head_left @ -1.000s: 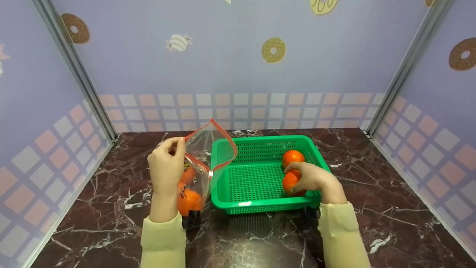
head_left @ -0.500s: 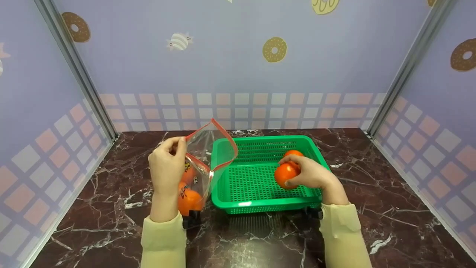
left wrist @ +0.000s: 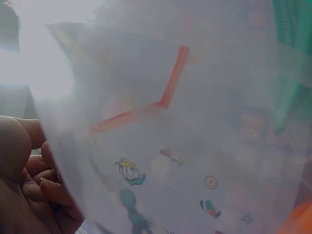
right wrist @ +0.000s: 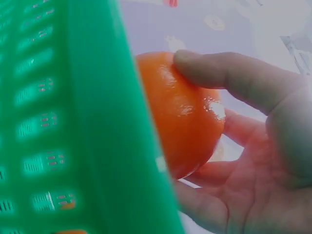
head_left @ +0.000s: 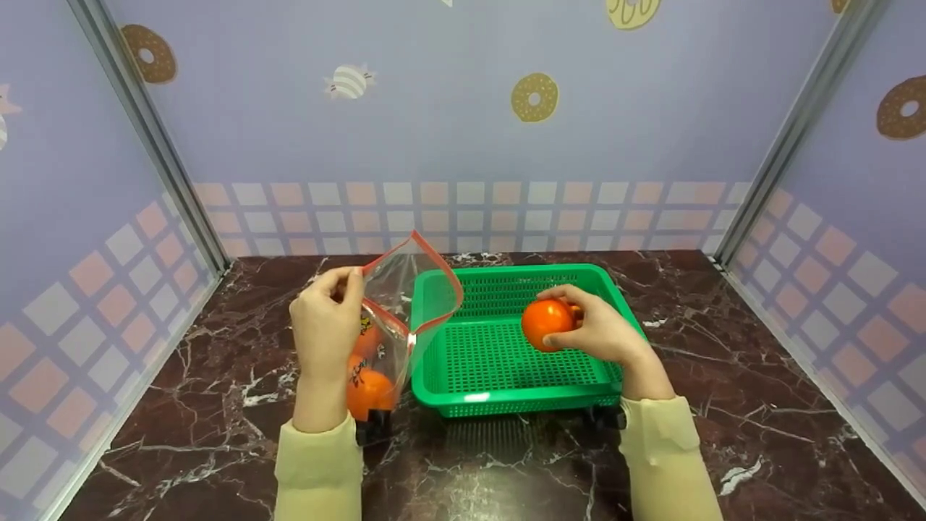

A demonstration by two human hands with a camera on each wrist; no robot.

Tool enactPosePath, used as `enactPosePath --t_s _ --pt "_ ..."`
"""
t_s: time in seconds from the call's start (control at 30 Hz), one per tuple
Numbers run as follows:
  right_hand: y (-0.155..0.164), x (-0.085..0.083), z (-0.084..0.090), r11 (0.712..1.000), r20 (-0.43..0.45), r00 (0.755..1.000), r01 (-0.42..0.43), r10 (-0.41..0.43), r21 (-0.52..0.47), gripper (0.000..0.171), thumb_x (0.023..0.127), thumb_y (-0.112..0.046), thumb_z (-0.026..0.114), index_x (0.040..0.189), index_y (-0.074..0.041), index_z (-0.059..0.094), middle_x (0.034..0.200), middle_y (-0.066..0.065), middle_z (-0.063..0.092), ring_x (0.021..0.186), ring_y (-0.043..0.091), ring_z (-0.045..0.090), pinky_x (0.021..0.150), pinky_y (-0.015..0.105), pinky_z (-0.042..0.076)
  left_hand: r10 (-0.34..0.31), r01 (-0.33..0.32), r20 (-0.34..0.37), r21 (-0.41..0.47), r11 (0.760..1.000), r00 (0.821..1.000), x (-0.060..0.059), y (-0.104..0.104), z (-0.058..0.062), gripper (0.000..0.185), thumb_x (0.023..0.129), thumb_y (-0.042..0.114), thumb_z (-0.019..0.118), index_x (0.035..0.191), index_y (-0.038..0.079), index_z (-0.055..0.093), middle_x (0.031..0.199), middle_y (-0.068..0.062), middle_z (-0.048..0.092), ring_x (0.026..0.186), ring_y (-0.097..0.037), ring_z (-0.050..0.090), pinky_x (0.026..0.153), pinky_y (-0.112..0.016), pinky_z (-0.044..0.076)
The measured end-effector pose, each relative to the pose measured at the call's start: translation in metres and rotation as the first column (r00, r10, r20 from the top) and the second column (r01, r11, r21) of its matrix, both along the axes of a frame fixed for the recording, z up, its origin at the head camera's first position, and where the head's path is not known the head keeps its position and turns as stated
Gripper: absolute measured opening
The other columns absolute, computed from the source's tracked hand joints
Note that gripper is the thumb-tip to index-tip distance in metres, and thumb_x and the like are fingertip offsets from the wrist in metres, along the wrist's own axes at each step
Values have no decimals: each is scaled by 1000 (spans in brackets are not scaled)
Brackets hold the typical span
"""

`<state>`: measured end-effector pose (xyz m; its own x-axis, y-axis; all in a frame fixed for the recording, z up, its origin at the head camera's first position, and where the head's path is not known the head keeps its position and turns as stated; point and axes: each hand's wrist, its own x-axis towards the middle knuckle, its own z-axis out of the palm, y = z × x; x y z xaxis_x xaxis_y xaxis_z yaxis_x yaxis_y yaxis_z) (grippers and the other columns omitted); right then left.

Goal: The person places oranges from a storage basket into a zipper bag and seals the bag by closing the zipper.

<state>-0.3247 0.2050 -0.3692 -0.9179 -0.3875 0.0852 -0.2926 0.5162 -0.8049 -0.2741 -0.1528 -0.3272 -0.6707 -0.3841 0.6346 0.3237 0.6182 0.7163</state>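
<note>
The right hand (head_left: 604, 334) holds an orange fruit (head_left: 548, 324), fingers curled round it, thumb on the near side. The fruit is lifted above the floor of the green basket (head_left: 506, 394), twd the basket's 2 o'clock corner. A second orange fruit is just behind the hand, mostly hidden, so I cannot tell if it touches anything.

The left hand (head_left: 324, 329) pinches the near edge of a clear zip bag (head_left: 405, 289) w/ a red strip along its mouth. The bag stands upright on the worktop (head_left: 723, 405), at 9 o'clock from the basket and touching the basket's left wall; its mouth is held wide. Inside the bag, low down, lie orange fruits (head_left: 369, 391) (at least two, the plastic blurs them).

In the right wrist view the fingers (right wrist: 229, 73) wrap over the top of the fruit, and the basket rim fills the left side. The left wrist view shows only the bag's plastic, w/ small cartoon prints.
</note>
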Motion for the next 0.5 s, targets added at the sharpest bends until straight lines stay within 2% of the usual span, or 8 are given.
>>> enactPosePath --t_s 0.27,0.5 --pt "-11 1 2 990 2 999 36 -36 -137 62 87 -10 81 142 -17 55 148 17 50 128 41 58 95 49 56 1 -1 1 -2 1000 1000 0 0 0 19 99 15 68 93 1 79 69 -12 67 55 -15 47 56 -20 35" --pt "-22 2 4 971 0 997 73 -74 -229 65 84 -10 82 143 -18 55 145 15 55 125 38 59 93 45 55 0 0 0 -9 1000 1000 1 0 0 19 99 15 67 94 1 79 69 -13 67 54 -14 46 55 -21 34"
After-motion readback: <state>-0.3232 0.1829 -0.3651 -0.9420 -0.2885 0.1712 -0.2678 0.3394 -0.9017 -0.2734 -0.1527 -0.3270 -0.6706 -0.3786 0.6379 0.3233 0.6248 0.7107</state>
